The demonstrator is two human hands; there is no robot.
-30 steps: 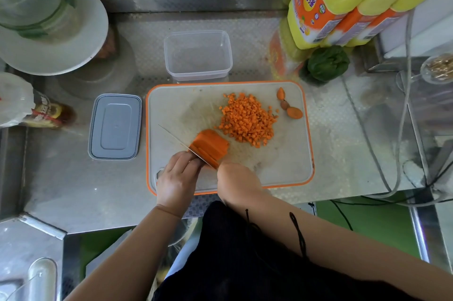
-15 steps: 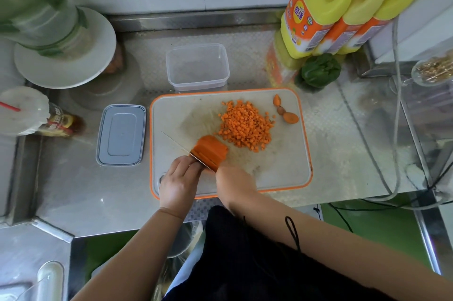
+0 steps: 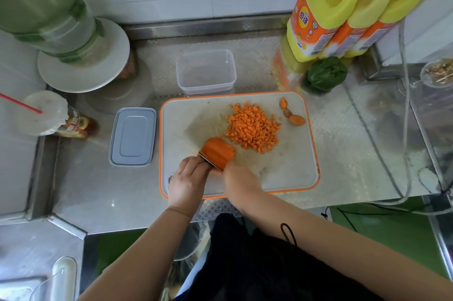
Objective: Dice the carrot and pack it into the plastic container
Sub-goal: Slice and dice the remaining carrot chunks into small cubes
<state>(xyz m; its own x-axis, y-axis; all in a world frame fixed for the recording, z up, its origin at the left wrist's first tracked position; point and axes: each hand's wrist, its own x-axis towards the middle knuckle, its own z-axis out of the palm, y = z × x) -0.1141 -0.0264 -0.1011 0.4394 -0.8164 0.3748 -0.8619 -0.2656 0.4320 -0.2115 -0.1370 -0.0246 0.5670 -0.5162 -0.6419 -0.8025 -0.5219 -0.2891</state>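
View from above of a steel table (image 3: 343, 161) carrying an orange-rimmed cutting board (image 3: 289, 175). The left hand (image 3: 187, 184) rests on the board's near left part, fingers curled against the carrot piece (image 3: 218, 151); its grip holds the piece in place. The right hand (image 3: 239, 184) lies just beside it, its grip closed around the handle of a knife (image 3: 186, 144), whose blade stands on edge against the carrot's left face. A heap of diced carrot (image 3: 252, 126) lies beyond the piece, toward the board's middle, with carrot ends (image 3: 293, 114) near the far right corner. The plastic container (image 3: 206, 71) stands open just behind the board, its grey lid (image 3: 133, 136) lying left of the board.
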